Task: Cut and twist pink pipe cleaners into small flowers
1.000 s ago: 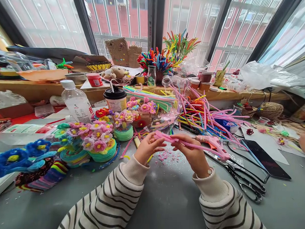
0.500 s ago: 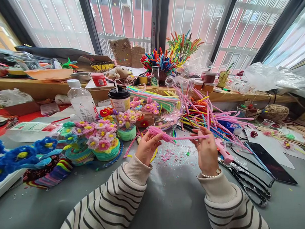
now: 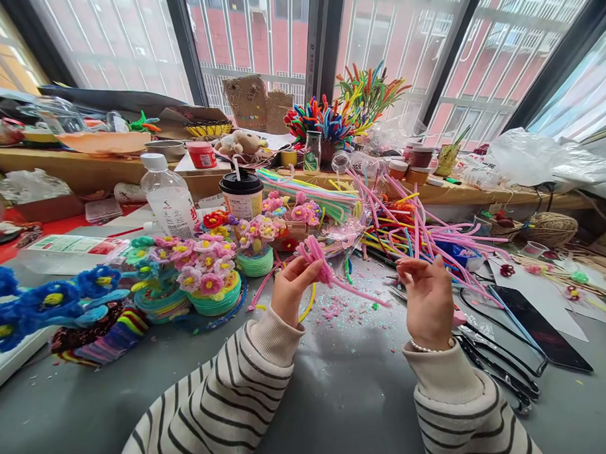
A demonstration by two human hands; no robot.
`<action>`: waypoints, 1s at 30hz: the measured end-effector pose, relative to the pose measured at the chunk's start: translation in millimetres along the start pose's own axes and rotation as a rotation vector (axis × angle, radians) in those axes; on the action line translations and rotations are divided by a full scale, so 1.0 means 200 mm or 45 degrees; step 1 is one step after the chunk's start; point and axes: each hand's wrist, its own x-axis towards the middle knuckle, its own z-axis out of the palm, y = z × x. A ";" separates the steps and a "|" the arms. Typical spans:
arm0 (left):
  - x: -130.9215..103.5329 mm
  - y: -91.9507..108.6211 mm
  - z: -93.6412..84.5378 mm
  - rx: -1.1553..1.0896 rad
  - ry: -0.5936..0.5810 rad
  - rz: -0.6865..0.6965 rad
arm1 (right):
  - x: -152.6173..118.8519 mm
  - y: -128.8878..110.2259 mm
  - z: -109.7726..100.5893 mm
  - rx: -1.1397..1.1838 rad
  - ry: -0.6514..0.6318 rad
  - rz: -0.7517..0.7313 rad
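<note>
My left hand [image 3: 293, 287] pinches a bundle of looped pink pipe cleaner [image 3: 321, 262] between thumb and fingers. One straight end of it sticks out to the right, toward my other hand, touching nothing. To the right, my right hand [image 3: 428, 296] is raised with its fingers apart and nothing in them. Pink fuzz scraps and glitter [image 3: 340, 311] lie on the grey table [image 3: 347, 387] below the bundle. Behind and under my right hand are a pink glue gun [image 3: 459, 316], mostly hidden, and black-handled scissors [image 3: 513, 386].
Pipe-cleaner flower pots [image 3: 214, 297] and a blue-flowered piece [image 3: 52, 301] stand at left, near a water bottle [image 3: 169, 199] and a lidded cup [image 3: 241, 195]. Loose pink pipe cleaners [image 3: 427, 221] spread behind my hands. A phone [image 3: 541, 325] lies at right.
My right hand has let go of the pipe cleaner's free end and moved right. That end now slants down. My left hand still holds the bundle, now tilted more upright.
</note>
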 end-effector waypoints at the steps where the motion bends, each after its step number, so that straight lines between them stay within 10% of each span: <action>1: 0.00 0.00 0.00 0.028 -0.029 -0.002 | -0.01 0.00 0.00 -0.045 -0.073 0.005; 8: -0.01 -0.02 -0.01 0.361 -0.383 0.005 | -0.14 0.01 0.11 -0.215 -0.853 0.273; 13: -0.02 -0.01 0.00 0.544 -0.510 0.121 | -0.16 0.01 0.13 -0.126 -0.878 0.397; 30: -0.03 -0.01 0.01 -0.007 -0.200 -0.146 | -0.14 0.01 0.12 0.228 -0.614 0.559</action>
